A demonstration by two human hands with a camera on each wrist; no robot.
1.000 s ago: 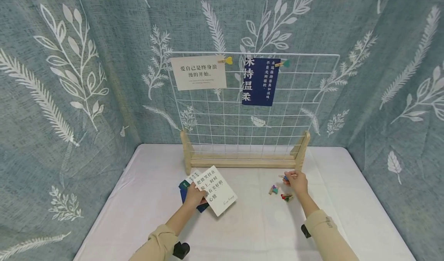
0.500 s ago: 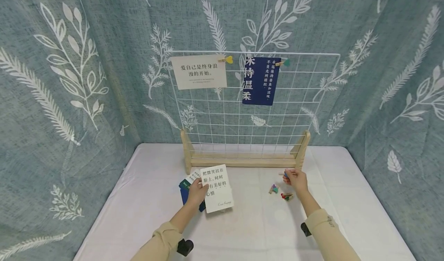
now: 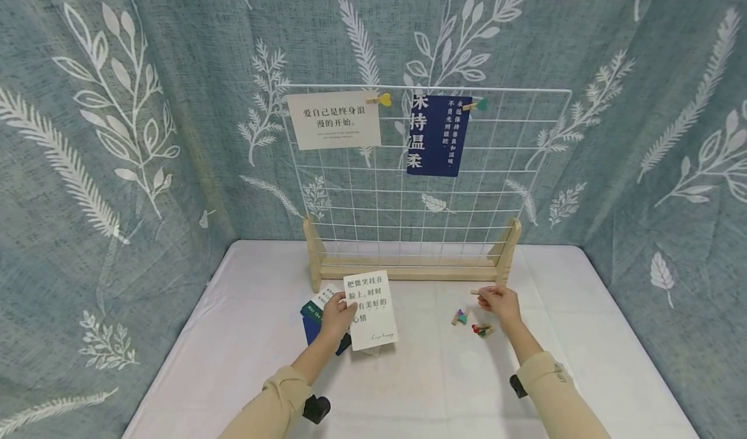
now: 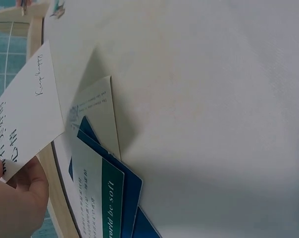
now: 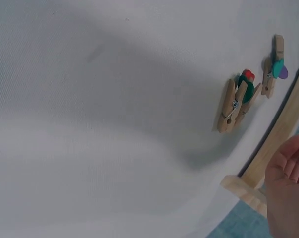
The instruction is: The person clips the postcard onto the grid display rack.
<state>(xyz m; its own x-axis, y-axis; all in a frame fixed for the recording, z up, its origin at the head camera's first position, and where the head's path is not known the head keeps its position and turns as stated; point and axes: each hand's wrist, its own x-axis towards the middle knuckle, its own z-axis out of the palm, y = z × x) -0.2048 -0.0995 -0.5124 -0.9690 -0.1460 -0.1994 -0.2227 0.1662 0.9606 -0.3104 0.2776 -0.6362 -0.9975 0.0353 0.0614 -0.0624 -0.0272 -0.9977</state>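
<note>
My left hand pinches the left edge of a white card with black writing, thumb on its front. In the left wrist view the card is tilted and raised over a loose pile of cards, among them a green-and-white card and a blue card. At the right, my right hand pinches a small wooden clothespin, mostly hidden by the fingers. Near that hand lie two little groups of clothespins with coloured hearts: a purple-and-teal group and a red-and-green group.
Behind the hands stands a white wire grid on a wooden base. A cream card hangs on it by a yellow-heart clothespin; a navy card hangs by a teal-heart clothespin. Patterned curtains surround the white-covered table.
My left hand has moved slightly right and away from me, turning the white card from slanted to nearly upright in the head view. The right hand keeps its place; its clothespin's blue part no longer shows.
</note>
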